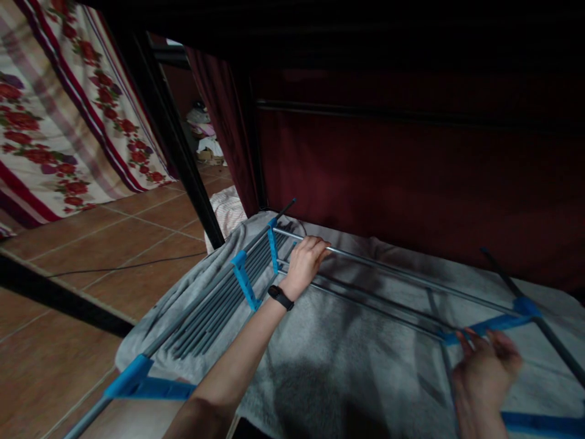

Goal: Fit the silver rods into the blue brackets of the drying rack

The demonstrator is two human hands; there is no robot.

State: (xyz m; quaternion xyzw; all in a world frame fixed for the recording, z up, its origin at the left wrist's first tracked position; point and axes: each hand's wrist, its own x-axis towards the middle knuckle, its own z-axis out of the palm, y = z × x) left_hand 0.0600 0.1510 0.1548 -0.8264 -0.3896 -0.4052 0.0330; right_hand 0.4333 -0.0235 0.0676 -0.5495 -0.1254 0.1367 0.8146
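A folding rack of grey metal rods (393, 271) with blue plastic brackets lies on a grey blanket (329, 360). My left hand (305, 259), with a black watch on its wrist, is curled round the far rod near a blue bracket (273, 244). My right hand (484, 366) sits at the lower right, its fingers closed on the blue crossbar (489, 326) of the rack. A bundle of folded grey rods (219, 305) lies to the left, next to another blue bracket (244, 280).
Dark red fabric (411, 177) hangs behind the blanket under a black frame post (178, 146). Terracotta floor tiles (91, 250) spread to the left, crossed by a thin cable. A floral curtain (59, 103) hangs at the far left. Clutter sits in the background.
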